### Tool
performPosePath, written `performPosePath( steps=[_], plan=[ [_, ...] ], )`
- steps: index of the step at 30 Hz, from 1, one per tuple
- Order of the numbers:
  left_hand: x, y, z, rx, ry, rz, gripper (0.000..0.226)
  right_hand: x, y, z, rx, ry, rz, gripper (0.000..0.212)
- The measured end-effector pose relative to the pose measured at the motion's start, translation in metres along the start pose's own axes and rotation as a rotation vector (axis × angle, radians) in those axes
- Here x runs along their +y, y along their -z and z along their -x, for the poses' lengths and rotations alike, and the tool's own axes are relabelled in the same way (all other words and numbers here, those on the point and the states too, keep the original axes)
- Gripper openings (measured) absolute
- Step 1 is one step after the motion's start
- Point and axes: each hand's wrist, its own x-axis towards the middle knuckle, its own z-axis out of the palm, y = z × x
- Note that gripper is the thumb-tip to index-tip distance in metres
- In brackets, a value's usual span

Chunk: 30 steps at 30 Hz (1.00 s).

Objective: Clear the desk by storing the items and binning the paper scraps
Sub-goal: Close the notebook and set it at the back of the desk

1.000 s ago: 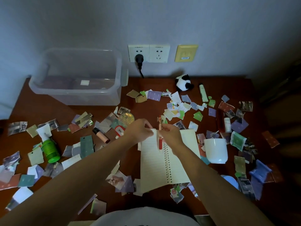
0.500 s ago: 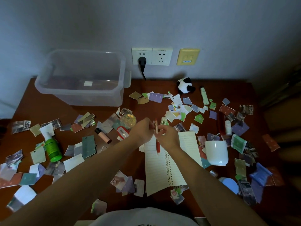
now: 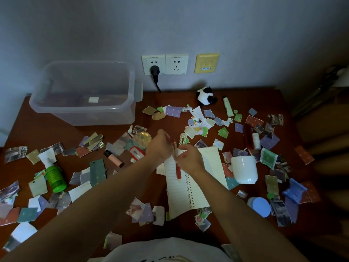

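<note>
A red pen [image 3: 178, 172] hangs upright over an open spiral notebook [image 3: 209, 163] at the desk's middle. My right hand [image 3: 189, 157] grips the pen around its middle. My left hand [image 3: 160, 147] pinches at the pen's upper end, and its fingertips hide the exact contact. Torn paper scraps [image 3: 196, 121] cover most of the brown desk [image 3: 47, 129]. A clear plastic storage box [image 3: 83, 109] stands at the back left with only a small white label inside.
A white mug [image 3: 244, 170] stands right of the notebook, with a blue round lid [image 3: 259, 206] in front of it. A green bottle [image 3: 55, 177] and a peach tube [image 3: 113, 158] lie on the left. A panda toy [image 3: 205, 96] sits by the back wall.
Both hands stay together on the pen, drifting slightly left and nearer the notebook's left page; more of the pen now shows below my right hand.
</note>
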Motion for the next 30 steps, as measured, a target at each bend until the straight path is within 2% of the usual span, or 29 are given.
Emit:
performPosePath(
  steps=[5, 8, 12, 15, 18, 20, 23, 26, 30],
  plan=[
    [0.002, 0.0, 0.001, -0.001, 0.034, 0.071, 0.016, 0.006, 0.005, 0.001, -0.056, -0.031, -0.079, 0.032],
    [0.007, -0.003, 0.004, -0.014, 0.016, 0.157, 0.035, 0.011, 0.009, 0.004, -0.067, -0.04, -0.14, 0.028],
    [0.017, -0.016, 0.012, -0.176, 0.084, 0.453, 0.054, 0.012, 0.025, 0.009, -0.035, -0.053, -0.202, 0.034],
    [0.026, -0.033, 0.02, -0.206, 0.118, 0.543, 0.031, 0.022, 0.042, 0.012, 0.055, -0.011, -0.194, 0.035],
    [0.03, -0.051, 0.023, -0.163, 0.1, 0.445, 0.025, 0.038, 0.055, 0.012, 0.128, -0.006, -0.099, 0.043],
    [0.03, -0.06, 0.027, -0.209, 0.082, 0.311, 0.019, 0.052, 0.06, 0.01, 0.147, -0.012, -0.024, 0.055],
    [0.02, -0.076, 0.023, -0.242, 0.16, 0.192, 0.031, 0.072, 0.065, 0.008, 0.137, -0.027, 0.135, 0.071],
    [0.013, -0.089, 0.023, -0.239, 0.221, 0.164, 0.042, 0.091, 0.066, 0.003, 0.068, -0.009, 0.256, 0.069],
    [0.011, -0.099, 0.028, -0.155, 0.301, 0.199, 0.05, 0.109, 0.066, 0.0, -0.06, -0.039, 0.286, 0.064]
  ],
)
